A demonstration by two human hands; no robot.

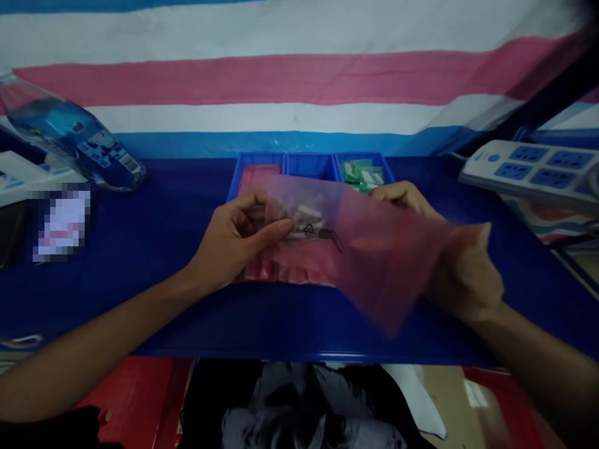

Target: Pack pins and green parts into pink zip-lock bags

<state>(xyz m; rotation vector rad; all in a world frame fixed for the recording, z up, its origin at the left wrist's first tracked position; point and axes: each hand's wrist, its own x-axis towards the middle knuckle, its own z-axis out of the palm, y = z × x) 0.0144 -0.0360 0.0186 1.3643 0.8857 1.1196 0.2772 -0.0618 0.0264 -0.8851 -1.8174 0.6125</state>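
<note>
My left hand [238,237] is closed, thumb and fingers pinching a clear plastic bag [327,192] with small pale parts and a dark bent piece inside. A black recycling mark is printed on it. My right hand [461,268], smeared by motion, grips a pink plastic bag [388,255] whose lower corner hangs over the table. The two bags overlap in front of me; whether one is inside the other I cannot tell. Under them lie more pink bags [290,274], partly hidden by the hands and bags.
Behind the hands stand joined blue bins: pink bags [262,171] in the left one, green packets [362,173] in the right one [337,159]. A blue bottle [93,140] lies at the left. Power strips [538,165] flank the blue table [154,312].
</note>
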